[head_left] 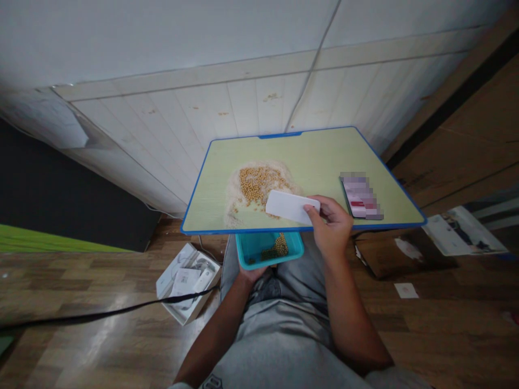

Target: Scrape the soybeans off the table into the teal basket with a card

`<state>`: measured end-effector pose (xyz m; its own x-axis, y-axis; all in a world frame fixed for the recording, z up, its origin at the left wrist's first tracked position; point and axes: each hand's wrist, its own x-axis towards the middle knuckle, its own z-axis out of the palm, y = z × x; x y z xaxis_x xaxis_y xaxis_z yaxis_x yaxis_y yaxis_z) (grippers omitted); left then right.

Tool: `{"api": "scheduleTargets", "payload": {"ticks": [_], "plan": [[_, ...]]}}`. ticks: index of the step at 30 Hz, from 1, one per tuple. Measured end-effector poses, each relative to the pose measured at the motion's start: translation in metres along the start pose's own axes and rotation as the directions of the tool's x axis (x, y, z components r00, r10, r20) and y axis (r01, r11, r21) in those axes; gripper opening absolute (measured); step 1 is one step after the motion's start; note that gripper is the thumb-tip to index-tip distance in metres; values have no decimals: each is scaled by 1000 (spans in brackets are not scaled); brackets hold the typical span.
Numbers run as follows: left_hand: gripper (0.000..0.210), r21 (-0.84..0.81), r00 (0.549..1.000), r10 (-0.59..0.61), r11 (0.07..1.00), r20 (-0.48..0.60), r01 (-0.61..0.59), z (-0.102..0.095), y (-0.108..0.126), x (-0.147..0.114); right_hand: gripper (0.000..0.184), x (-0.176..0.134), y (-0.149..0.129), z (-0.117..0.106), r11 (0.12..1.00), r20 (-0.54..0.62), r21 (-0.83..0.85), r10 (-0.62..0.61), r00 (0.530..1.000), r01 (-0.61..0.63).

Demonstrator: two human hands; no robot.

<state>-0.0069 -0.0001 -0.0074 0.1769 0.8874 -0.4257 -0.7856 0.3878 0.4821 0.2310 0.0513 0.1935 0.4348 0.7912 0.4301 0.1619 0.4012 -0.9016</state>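
My right hand [333, 224] grips a white flat rectangular piece [290, 206], thumb on top, at the near side of the table. Its far end reaches the edge of a heap of round tan beans, which look like soybeans [252, 186]. Fine pale grains [235, 189] spread around and among the beans. Under the table's front edge, my left hand [252, 274] supports a teal plastic tub [300, 254] from below; most of its fingers are hidden beneath it. Some of the same beans [280, 246] lie at the tub's right side.
The pale green folding table [320, 156] has a blue rim. A phone [359, 202] rests on its right part. On the floor at left stands an open white box [190, 316] with papers and cables. A black strap [121, 310] crosses the left side. Cardboard [466, 124] stands at right.
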Motion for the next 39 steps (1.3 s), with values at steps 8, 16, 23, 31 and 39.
{"api": "scheduleTargets", "payload": {"ticks": [8, 16, 23, 31, 39], "plan": [[84, -33, 1000, -1, 999, 29, 2, -5, -1, 0, 25, -1, 1, 2, 1000, 29, 22, 13, 1000, -13], [78, -24, 1000, -7, 1000, 3, 7, -4, -1, 0, 24, -1, 4, 2, 1000, 26, -5, 6, 1000, -6], [81, -40, 999, 34, 999, 43, -33, 7, -1, 2, 23, -2, 4, 4, 999, 54, 31, 15, 998, -17], [86, -56, 998, 52, 997, 38, -50, 23, 0, 2, 23, -2, 3, 5, 999, 91, 39, 26, 996, -29], [81, -50, 998, 42, 998, 36, -41, 19, 0, 2, 24, -1, 4, 6, 995, 125, 80, 51, 991, -61]]}}
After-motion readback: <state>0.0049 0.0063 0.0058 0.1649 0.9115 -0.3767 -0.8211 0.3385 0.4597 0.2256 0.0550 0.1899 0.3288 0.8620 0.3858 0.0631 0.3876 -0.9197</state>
